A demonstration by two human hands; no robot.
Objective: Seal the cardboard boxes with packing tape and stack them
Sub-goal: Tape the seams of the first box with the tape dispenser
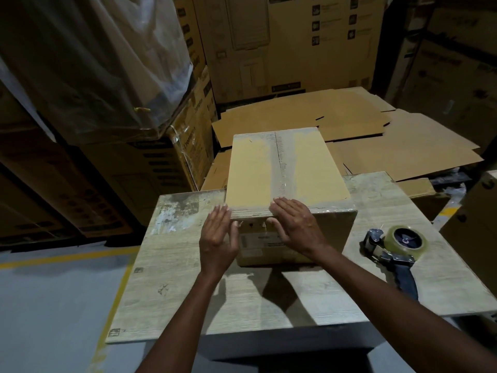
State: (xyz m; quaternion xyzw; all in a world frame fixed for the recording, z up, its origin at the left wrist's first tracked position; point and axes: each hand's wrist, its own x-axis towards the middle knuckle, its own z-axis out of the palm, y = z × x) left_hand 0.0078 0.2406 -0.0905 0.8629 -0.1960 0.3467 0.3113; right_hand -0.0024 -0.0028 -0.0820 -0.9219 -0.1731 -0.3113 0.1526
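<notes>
A closed cardboard box [258, 170] stands on a pale wooden table [174, 286]. Clear tape runs along its top seam and down over the near edge. My left hand [219, 238] lies flat with straight fingers against the box's near left corner. Fingers straight, my right hand [295, 224] presses on the near top edge where the tape folds over. A tape dispenser [398, 251] with a roll of clear tape lies on the table to the right of the box, touched by neither hand.
Flattened cardboard sheets [349, 130] are piled behind the table. Tall stacks of printed cartons [282, 44] stand at the back and left, some under plastic wrap [107, 63]. The grey floor [53, 305] with a yellow line lies at the left.
</notes>
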